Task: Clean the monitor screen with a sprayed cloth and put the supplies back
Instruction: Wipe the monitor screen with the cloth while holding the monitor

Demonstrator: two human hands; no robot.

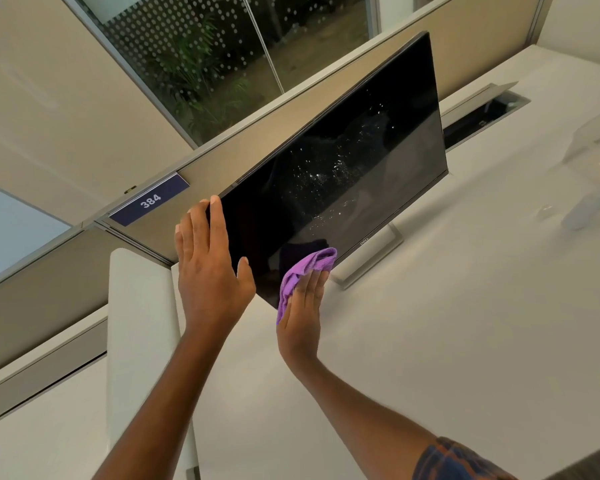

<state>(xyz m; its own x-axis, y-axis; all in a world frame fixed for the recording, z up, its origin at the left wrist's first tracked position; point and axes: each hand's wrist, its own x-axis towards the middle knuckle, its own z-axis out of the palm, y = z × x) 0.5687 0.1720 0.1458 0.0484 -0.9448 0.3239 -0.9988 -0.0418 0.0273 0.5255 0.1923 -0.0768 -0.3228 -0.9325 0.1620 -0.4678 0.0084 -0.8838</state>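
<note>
A black monitor [343,161] stands on a white desk [465,323], its dark screen speckled with droplets near the middle. My left hand [210,268] grips the monitor's left edge, fingers over the bezel and thumb on the screen side. My right hand [302,317] presses a purple cloth [305,271] flat against the screen's lower left corner. A clear spray bottle [593,168] lies blurred at the right edge of the desk.
A beige partition [291,105] with a blue "384" sign [149,200] runs behind the monitor. Open cable hatches sit in the desk at the far right [485,112] and at the left [45,379]. A white divider [139,341] stands left of my arms.
</note>
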